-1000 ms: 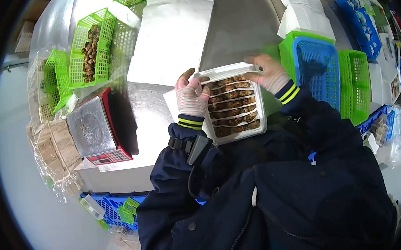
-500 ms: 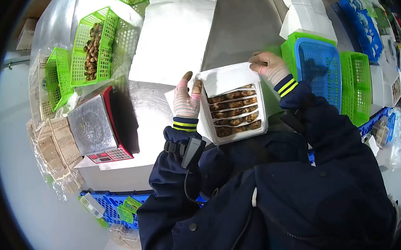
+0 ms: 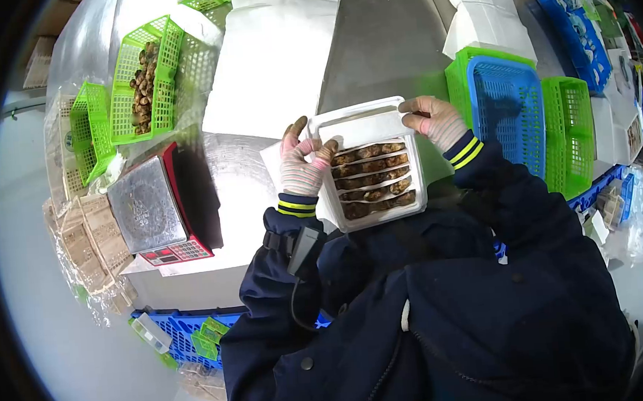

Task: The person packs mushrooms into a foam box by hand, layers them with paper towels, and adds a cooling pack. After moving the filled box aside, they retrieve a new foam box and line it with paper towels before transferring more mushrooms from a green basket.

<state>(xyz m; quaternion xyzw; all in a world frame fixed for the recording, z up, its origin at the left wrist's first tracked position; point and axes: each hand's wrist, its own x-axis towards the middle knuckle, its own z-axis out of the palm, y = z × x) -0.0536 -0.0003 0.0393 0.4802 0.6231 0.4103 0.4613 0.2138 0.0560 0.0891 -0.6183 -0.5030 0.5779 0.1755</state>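
Note:
A white tray (image 3: 419, 194) stands at the table's near edge, with several rows of brown knobbly pieces (image 3: 370, 167) parted by white strips. White paper (image 3: 361, 128) lies over the far part of the tray. At the tray's left rim is my left hand (image 3: 305, 159), gloved, its thumb bent over the side and its fingers apart. My right hand (image 3: 433, 119), also gloved, pinches the far right corner of the tray or its paper; which of the two is hard to tell.
To the left are a red scale (image 3: 147, 205) and a green basket (image 3: 147, 78) of brown pieces. White sheets (image 3: 271, 62) lie beyond the tray. A blue basket (image 3: 509, 113) and a green basket (image 3: 571, 138) stand on the right.
The paper's far edge has gone down inside the tray, so the far rim now shows. My left thumb has moved inward over the left rim.

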